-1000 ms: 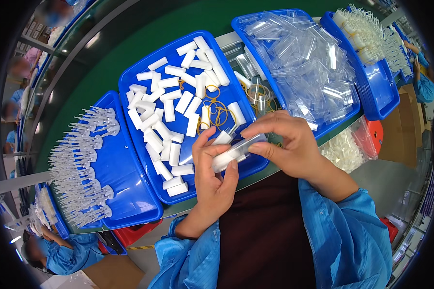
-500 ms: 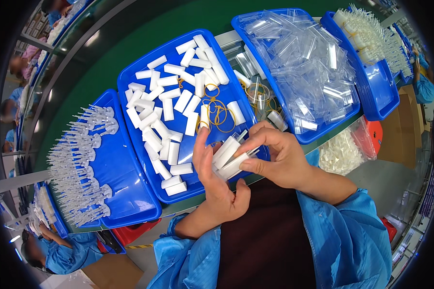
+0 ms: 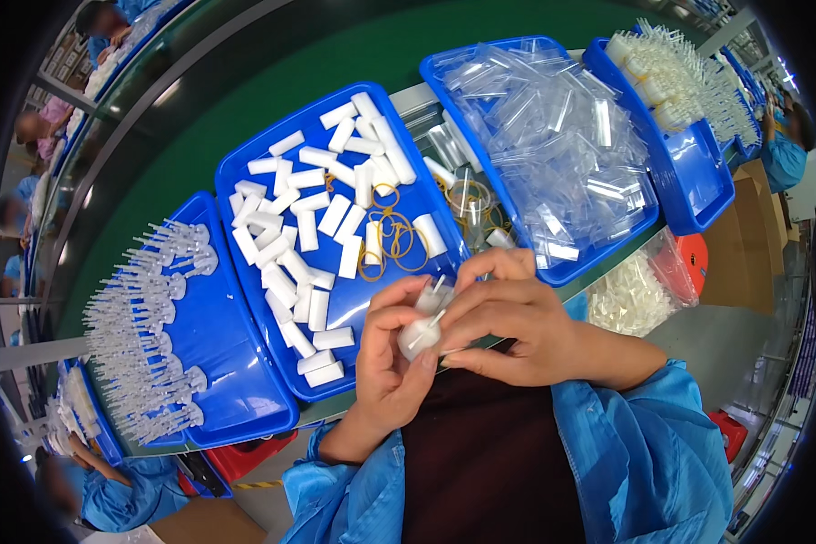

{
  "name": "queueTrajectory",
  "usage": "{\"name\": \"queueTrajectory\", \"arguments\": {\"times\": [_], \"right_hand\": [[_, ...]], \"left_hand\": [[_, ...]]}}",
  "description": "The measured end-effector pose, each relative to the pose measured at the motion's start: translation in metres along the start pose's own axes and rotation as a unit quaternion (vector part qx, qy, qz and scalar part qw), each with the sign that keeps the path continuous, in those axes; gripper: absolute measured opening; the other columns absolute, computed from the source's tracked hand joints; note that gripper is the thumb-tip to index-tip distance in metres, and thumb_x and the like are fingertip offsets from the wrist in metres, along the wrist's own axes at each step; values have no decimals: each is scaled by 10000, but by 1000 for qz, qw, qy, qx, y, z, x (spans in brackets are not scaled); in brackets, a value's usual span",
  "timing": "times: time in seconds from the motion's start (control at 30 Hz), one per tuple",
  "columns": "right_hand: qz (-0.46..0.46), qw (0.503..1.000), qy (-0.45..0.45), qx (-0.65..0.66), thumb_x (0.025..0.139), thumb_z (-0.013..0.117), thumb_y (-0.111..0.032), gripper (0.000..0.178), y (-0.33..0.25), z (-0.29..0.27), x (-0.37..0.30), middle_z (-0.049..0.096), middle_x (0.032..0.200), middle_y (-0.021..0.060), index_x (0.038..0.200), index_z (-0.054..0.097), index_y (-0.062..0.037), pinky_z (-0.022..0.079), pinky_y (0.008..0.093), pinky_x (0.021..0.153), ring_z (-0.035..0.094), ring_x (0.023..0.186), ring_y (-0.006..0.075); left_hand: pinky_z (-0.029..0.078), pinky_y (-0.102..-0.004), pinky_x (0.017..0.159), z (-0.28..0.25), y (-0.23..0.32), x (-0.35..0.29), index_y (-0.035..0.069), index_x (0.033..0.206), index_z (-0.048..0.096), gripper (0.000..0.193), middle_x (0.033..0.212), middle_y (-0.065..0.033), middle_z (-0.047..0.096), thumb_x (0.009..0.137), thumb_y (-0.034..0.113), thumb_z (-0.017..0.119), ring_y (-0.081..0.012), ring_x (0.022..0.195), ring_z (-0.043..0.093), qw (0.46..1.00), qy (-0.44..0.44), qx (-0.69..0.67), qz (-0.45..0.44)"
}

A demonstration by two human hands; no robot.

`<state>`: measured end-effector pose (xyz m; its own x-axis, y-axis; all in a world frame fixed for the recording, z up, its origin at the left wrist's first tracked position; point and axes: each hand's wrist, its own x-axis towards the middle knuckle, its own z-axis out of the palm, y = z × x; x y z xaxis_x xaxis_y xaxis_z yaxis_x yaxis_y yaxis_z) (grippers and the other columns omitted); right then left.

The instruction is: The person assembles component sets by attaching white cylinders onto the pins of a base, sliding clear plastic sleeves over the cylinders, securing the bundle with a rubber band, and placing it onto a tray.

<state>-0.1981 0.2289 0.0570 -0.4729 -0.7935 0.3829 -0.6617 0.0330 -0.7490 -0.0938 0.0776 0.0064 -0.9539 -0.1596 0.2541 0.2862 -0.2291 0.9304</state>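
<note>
Both hands meet in front of my body, at the near right corner of the middle blue tray (image 3: pixel 272 358). My left hand (image 3: pixel 390 358) curls its fingers and thumb around white plastic pieces (image 3: pixel 417 337) with rounded ends and thin stems pointing up. From the right, my right hand (image 3: pixel 517 322) pinches at the stems and presses its fingertips on the pieces. Its fingers hide part of them, so how the pieces fit together cannot be made out. Many short white blocks (image 3: pixel 308 231) lie loosely in the middle tray, beside yellow rubber bands (image 3: pixel 406 247).
At the left, a blue tray (image 3: pixel 245 390) holds rows of thin-stemmed white pieces (image 3: pixel 145 335). Clear plastic sleeves (image 3: pixel 553 145) fill a tray at the right. Farther right are stacked blue trays (image 3: pixel 698 181) and a bag of white parts (image 3: pixel 630 295). Other people work along the edges.
My left hand, spread half a second ago, has closed around the white pieces. The pieces have turned so their rounded ends face up, and the right hand's fingers now cover more of them.
</note>
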Motion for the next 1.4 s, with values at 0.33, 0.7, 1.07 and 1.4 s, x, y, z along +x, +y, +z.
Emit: {"name": "queueTrajectory", "arguments": {"times": [0.33, 0.7, 1.07, 1.4], "right_hand": [[-69, 961, -63, -259, 706, 713, -213, 266, 22, -51, 40, 616, 912, -12, 957, 640, -165, 328, 379, 784, 533, 883, 191], [46, 806, -335, -485, 701, 731, -165, 228, 92, -124, 116, 605, 1011, 31, 915, 668, -117, 342, 399, 882, 495, 1075, 209], [31, 785, -339, -518, 740, 702, -220, 164, 99, -118, 114, 573, 985, 69, 826, 669, -84, 315, 415, 913, 476, 1064, 236], [10, 994, -57, -89, 780, 683, -123, 147, 40, -76, 57, 572, 813, 30, 919, 688, -74, 448, 286, 585, 569, 788, 147]], "left_hand": [[387, -284, 899, 1, -2, 4, 34, 1062, 454, 291, 1301, -163, 391, 799, -36, 558, -159, 1054, 476, 995, 77, 1, -62], [393, -279, 904, 4, 6, 8, 30, 1011, 524, 251, 1292, -140, 408, 782, -33, 604, -170, 1097, 473, 991, 98, 26, -85], [397, -292, 907, -1, 8, 7, 31, 1014, 547, 254, 1278, -131, 421, 777, -24, 622, -184, 1104, 479, 990, 100, 15, -95], [428, -285, 843, -3, 8, 7, 52, 1014, 579, 258, 1267, -149, 407, 771, -18, 630, -186, 1071, 495, 987, 103, 101, -64]]}}
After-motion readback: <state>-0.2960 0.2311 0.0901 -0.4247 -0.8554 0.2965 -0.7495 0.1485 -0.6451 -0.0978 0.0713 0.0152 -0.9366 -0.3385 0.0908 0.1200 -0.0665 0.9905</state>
